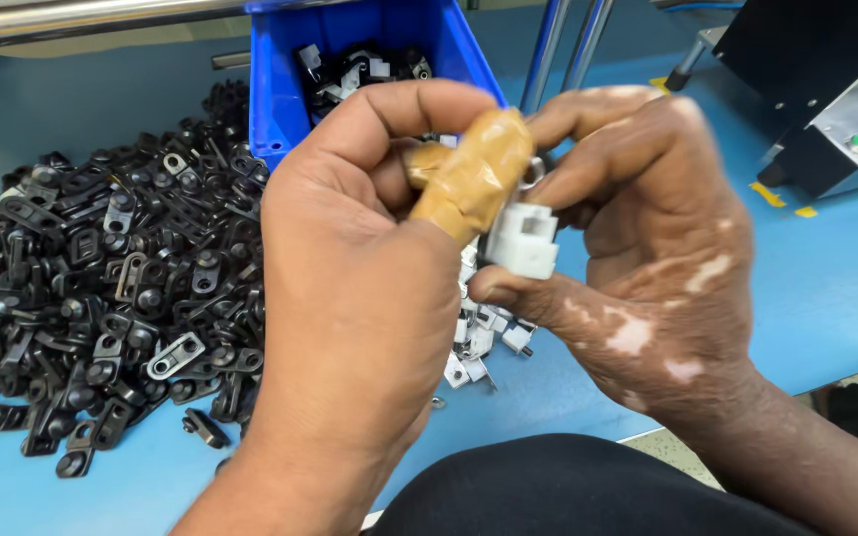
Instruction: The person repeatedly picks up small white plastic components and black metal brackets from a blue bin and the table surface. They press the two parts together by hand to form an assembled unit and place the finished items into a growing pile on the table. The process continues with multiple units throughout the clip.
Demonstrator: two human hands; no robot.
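Observation:
My left hand [350,288] and my right hand [647,248] meet in the middle of the head view, above a blue table [826,298]. Tan tape wraps my left thumb [474,179], which presses on a small white plastic block [521,241]. My right hand pinches that block from below and behind, and a small metal ring [533,171] shows just above it, between the fingers. Under the hands lies a little heap of white clips [479,342].
A big pile of black metal-and-plastic clips [101,288] covers the table's left side. A blue bin [359,60] with more black parts stands at the back. A black and grey machine [826,99] sits at the right rear, metal rods [568,40] beside it.

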